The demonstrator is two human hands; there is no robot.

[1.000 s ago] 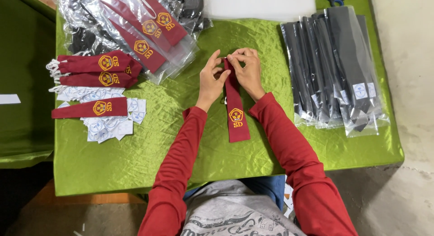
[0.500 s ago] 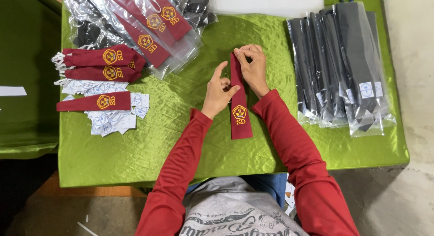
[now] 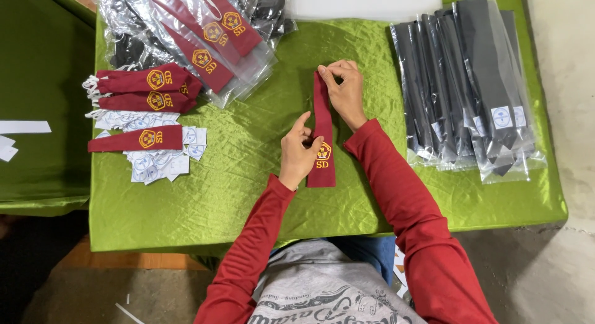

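With finished maroon ties (image 3: 139, 91) stacked well to the left, the left hand (image 3: 299, 151) pinches the wide end of the maroon tie (image 3: 322, 135) flat on the green cloth (image 3: 235, 194) — best kept taut and straight — while the right hand (image 3: 343, 88) grips its narrow top, bagged dark ties (image 3: 465, 82) beyond.

Clear bags of maroon ties (image 3: 204, 39) top-left; bagged dark ties (image 3: 471, 82) right; white labels (image 3: 161, 159) left.

Single head-worn cam, looks straight down from above the person onto the green-clothed counter (image 3: 217, 200). Mid distance: whole counter top, both sleeves, floor edges in frame.
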